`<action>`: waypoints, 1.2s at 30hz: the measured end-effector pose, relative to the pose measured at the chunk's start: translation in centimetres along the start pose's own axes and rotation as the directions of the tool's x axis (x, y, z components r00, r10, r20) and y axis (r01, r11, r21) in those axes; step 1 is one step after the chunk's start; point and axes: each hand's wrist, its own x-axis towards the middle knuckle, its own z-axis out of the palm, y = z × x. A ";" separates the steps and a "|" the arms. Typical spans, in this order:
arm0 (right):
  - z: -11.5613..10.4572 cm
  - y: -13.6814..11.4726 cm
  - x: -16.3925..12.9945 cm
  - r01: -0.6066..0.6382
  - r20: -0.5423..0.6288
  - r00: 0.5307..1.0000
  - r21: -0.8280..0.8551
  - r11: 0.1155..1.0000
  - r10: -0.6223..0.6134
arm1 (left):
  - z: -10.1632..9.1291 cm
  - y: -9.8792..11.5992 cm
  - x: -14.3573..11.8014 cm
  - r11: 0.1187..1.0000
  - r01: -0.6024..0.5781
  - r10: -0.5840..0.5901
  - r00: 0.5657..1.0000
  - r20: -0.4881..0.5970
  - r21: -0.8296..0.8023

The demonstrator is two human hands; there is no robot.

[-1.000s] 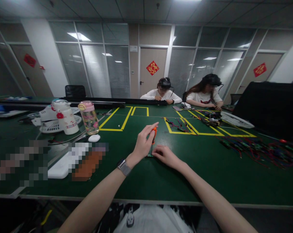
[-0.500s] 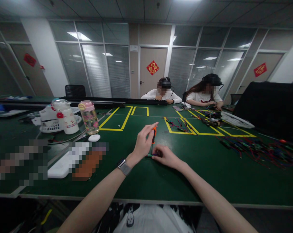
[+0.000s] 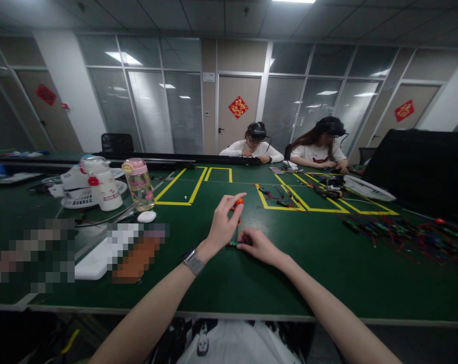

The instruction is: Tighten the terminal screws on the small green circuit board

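Nearest, against the front edge of the green desk (image 3: 221, 283): two bare forearms reaching in, a watch (image 3: 193, 261) strapped on the left wrist. Just beyond, left hand (image 3: 222, 225) raised off the desk, fingers (image 3: 232, 200) curled narrow around the orange handle of a small screwdriver (image 3: 237, 212), held upright with its thin shaft pointing down. Right beside the screwdriver's tip, right hand (image 3: 256, 244) lying low on the desk, fingers (image 3: 243, 236) pinched close on a small green part (image 3: 233, 243) pressed to the desk surface; too small to tell what kind of part. Left of the screwdriver, a white oval object (image 3: 146, 216) on the desk, and a little farther back a clear bottle (image 3: 139, 183) with a pink lid, then a white bottle (image 3: 102, 183) standing beside it on a white round base. Right of the screwdriver and well apart, a spread of red and dark wires (image 3: 399, 233) across the desk. Beyond the screwdriver, yellow tape outlines (image 3: 193, 192) marking rectangles on the desk, a few more wires inside one of them. Farthest, across the desk, two seated people (image 3: 252, 146) in white tops wearing headsets, hands busy at the far edge, with a door and glass partitions behind.
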 end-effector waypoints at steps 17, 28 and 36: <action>-0.1 -0.3 0.0 -0.005 0.003 1.000 -0.004 1.000 0.005 | 0.0 0.1 -0.1 1.000 -0.003 0.003 1.000 0.014 -0.011; -0.1 -0.3 0.1 -0.044 0.001 0.999 -0.022 0.999 0.044 | 0.0 0.2 -0.1 0.997 -0.080 0.080 0.997 0.002 0.000; -0.1 -0.1 0.2 -0.044 -0.002 0.999 0.030 0.999 0.044 | -0.1 0.2 0.0 0.996 -0.026 0.030 0.999 0.037 -0.084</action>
